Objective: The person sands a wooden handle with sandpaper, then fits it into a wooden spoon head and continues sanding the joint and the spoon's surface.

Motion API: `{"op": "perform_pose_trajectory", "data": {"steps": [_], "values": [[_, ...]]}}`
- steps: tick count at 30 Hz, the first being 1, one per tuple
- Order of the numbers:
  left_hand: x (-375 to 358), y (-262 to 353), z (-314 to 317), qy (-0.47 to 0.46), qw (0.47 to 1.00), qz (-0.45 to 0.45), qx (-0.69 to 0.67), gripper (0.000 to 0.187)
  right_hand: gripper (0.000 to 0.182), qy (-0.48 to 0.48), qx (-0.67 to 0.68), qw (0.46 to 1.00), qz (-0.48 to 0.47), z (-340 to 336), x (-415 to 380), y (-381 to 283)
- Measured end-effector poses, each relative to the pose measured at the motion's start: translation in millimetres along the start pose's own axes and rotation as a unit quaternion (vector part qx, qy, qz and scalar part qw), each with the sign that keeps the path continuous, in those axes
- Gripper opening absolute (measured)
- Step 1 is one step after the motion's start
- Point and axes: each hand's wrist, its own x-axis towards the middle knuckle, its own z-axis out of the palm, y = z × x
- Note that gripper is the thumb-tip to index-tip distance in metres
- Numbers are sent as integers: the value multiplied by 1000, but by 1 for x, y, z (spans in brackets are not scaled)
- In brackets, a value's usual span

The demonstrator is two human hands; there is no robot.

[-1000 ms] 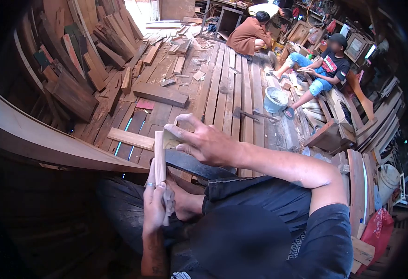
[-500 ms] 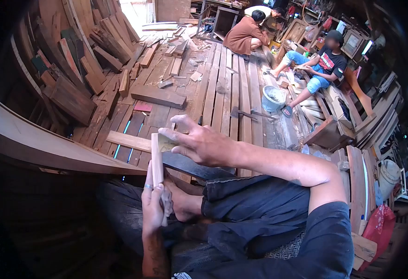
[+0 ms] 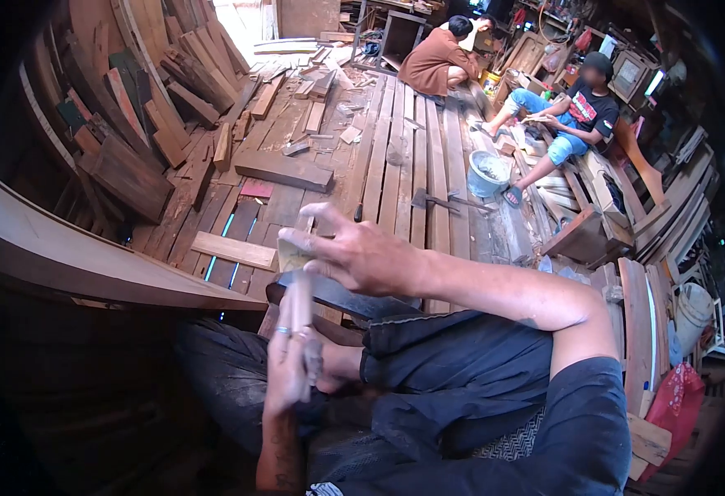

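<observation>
My left hand (image 3: 288, 364), with a ring on one finger, is wrapped round a narrow pale wooden piece (image 3: 299, 304) that stands nearly upright and looks blurred. Just above its top end, my right hand (image 3: 354, 252) pinches a small yellowish sheet (image 3: 290, 255) between thumb and fingers, with other fingers stretched out. A dark block (image 3: 329, 291) lies beneath my right hand, near my bare foot. Behind the sheet, a light board (image 3: 234, 249) rests on the slatted floor.
Planks (image 3: 127, 178) lean at the left beside a long curved board (image 3: 106, 248). A thick beam (image 3: 284, 171), a hammer-like tool (image 3: 435, 201) and a bucket (image 3: 488, 175) are ahead. Several people crouch or sit farther back, one person (image 3: 589, 112) holding something at the right.
My left hand has moved down and slightly right with the wooden piece, whose top has dropped away from the sheet. My right hand stays nearly in place.
</observation>
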Motion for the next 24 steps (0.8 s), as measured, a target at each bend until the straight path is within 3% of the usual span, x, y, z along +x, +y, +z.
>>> {"op": "perform_pose_trajectory", "data": {"steps": [4,5,8,12,13,17,24], "values": [[-2,2,6,15,999,6,32,63,58,7,27,1000,10,3,-2,-3],[-4,1,13,-16,999,1,45,64,58,12,14,1000,-14,8,-2,-4],[3,-16,-2,26,998,36,44,65,57,17,40,999,-1,7,-1,3],[-2,6,3,-24,999,25,-4,66,57,0,52,999,14,8,-2,-2],[-3,1,7,13,999,6,51,65,58,-1,45,999,-13,9,-1,-5],[-1,12,-2,-1,1000,19,4,64,57,-46,47,997,50,-9,1,-5],[-1,-6,-3,-4,998,24,57,65,56,-16,57,998,3,4,1,0]]}}
